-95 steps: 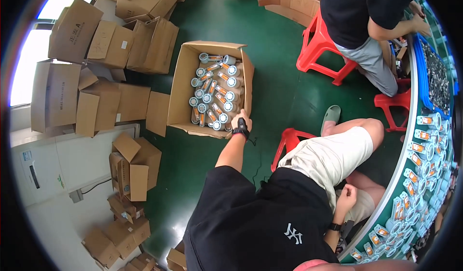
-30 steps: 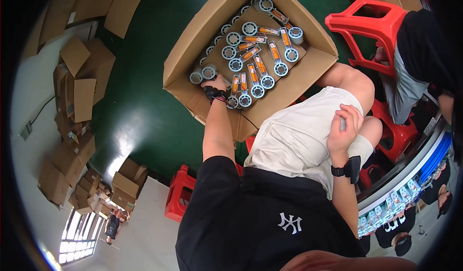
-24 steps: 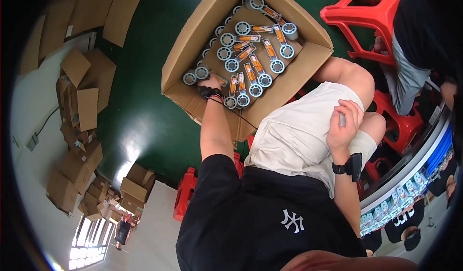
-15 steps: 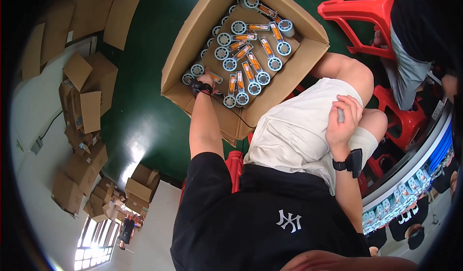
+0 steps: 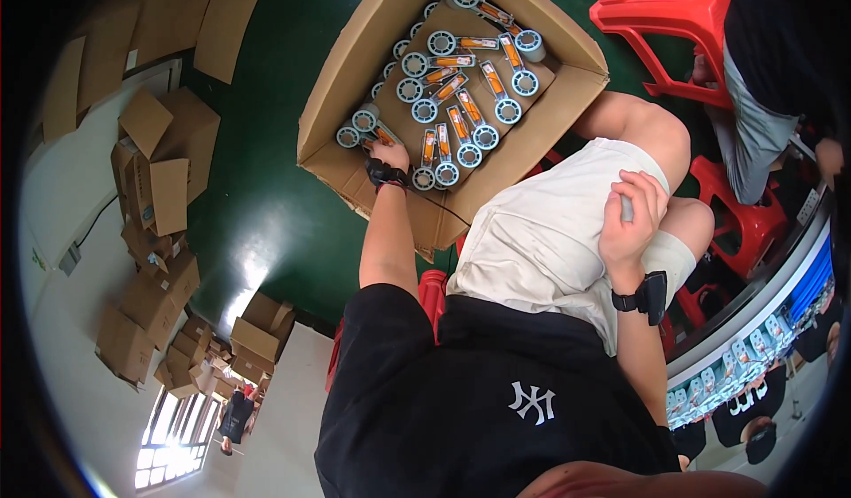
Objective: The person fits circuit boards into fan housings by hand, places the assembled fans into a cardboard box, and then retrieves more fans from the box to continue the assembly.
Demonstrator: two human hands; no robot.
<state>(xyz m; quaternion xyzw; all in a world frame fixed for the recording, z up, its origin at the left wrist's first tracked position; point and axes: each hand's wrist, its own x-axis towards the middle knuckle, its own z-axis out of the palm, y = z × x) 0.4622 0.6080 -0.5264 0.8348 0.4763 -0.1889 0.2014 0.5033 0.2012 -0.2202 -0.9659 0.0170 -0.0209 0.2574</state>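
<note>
My left hand (image 5: pixel 390 154) is inside the near left corner of a cardboard box (image 5: pixel 550 112), a black band around its wrist. Its fingers are curled at the handle of a handheld fan (image 5: pixel 364 120) with a light-blue ring head and orange strip; the fingertips are partly hidden. Several more such fans (image 5: pixel 469 158) lie at various angles on a cardboard sheet (image 5: pixel 403 121) in the box, with others along its left side. My right hand (image 5: pixel 631 219) rests loosely on my thigh, fingers bent and apart, a black device strapped to its wrist.
Red plastic stools (image 5: pixel 665 28) and another seated person (image 5: pixel 762 81) are on the right. Beyond my right arm runs a bench with rows of light-blue parts (image 5: pixel 736 356). Opened cartons (image 5: pixel 168 161) line the left wall. A thin cable (image 5: pixel 448 213) trails from my left wrist.
My left hand has drawn slightly back toward me and to the right. The fan handle beside it now lies at a steeper angle. The right hand stays on my thigh.
</note>
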